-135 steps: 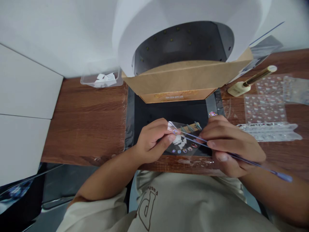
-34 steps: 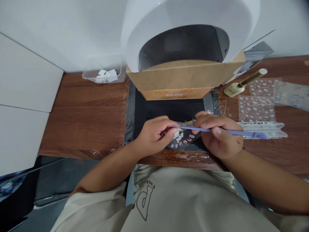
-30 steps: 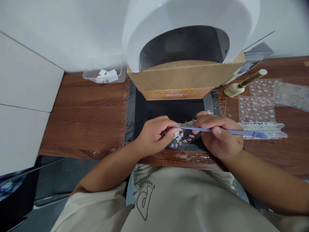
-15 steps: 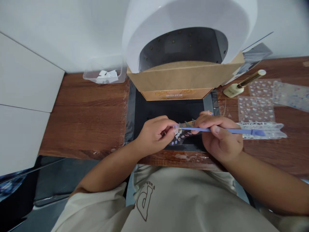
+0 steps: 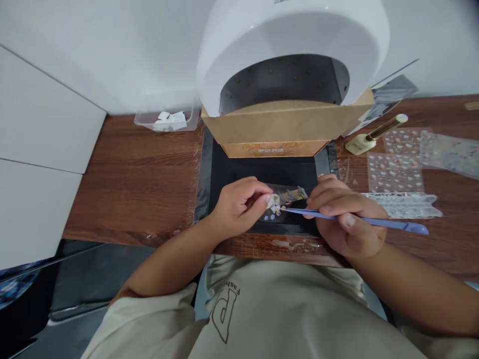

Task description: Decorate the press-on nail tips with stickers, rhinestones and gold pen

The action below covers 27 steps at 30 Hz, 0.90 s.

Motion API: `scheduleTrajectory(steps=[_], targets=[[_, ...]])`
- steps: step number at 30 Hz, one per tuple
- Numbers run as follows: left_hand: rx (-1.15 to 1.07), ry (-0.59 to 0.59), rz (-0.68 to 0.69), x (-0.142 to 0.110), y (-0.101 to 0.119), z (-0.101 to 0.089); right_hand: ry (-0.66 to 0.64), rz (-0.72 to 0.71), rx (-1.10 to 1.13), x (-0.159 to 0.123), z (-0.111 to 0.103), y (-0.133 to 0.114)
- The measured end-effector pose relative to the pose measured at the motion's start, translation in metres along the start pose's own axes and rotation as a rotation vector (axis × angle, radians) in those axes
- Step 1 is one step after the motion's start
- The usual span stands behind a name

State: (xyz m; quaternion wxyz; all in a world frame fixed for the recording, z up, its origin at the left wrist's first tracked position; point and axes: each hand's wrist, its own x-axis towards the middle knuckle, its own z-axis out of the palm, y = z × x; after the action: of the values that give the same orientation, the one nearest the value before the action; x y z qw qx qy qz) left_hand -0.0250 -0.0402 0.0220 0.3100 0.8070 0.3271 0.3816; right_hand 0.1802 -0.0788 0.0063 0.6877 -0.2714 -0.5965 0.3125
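My left hand (image 5: 239, 205) is closed, thumb and forefinger pinching a small clear sheet of stickers (image 5: 276, 203) with a whitish crumpled part and shiny lilac bits. Slim purple tweezers (image 5: 366, 221) lie across my right hand (image 5: 346, 212), whose thumb and fingers close on them. Their pointed tip touches or nearly touches the sheet beside my left fingertips. A clear packet (image 5: 294, 194) with a gold-coloured strip lies just beyond, between my hands. Whether the tip grips anything is too small to tell.
A white lamp (image 5: 295, 35) with a dark opening stands on a cardboard box (image 5: 288, 122) over a black mat (image 5: 243, 167). To the right are a polish bottle (image 5: 361, 143), patterned sticker sheets (image 5: 394, 172) and a clear plastic strip (image 5: 411, 204). A clear tub (image 5: 192, 117) stands back left.
The tweezers' tip has moved slightly down and right of my left fingertips, and their rear end swings lower. The sheet has shifted in my left fingers, uncovering more of the packet behind.
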Motion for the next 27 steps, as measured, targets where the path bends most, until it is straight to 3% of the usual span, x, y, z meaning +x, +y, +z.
scheduleTrajectory(steps=[11, 18, 22, 24, 27], targets=[[0.021, 0.366, -0.250, 0.006, -0.016, -0.031, 0.068, 0.089, 0.149, -0.001, 0.000, 0.014], [0.201, 0.175, -0.577, -0.008, -0.027, -0.062, -0.017, 0.109, 0.141, -0.005, -0.008, 0.020], [0.513, 0.015, -0.758, -0.015, -0.039, -0.066, -0.070, 0.138, 0.106, -0.008, -0.011, 0.024], [0.683, 0.071, -0.749, -0.015, -0.037, -0.065, -0.087, 0.155, 0.082, -0.009, -0.013, 0.026], [0.693, 0.221, -0.541, -0.010, -0.022, -0.065, -0.094, 0.179, 0.059, -0.010, -0.015, 0.027]])
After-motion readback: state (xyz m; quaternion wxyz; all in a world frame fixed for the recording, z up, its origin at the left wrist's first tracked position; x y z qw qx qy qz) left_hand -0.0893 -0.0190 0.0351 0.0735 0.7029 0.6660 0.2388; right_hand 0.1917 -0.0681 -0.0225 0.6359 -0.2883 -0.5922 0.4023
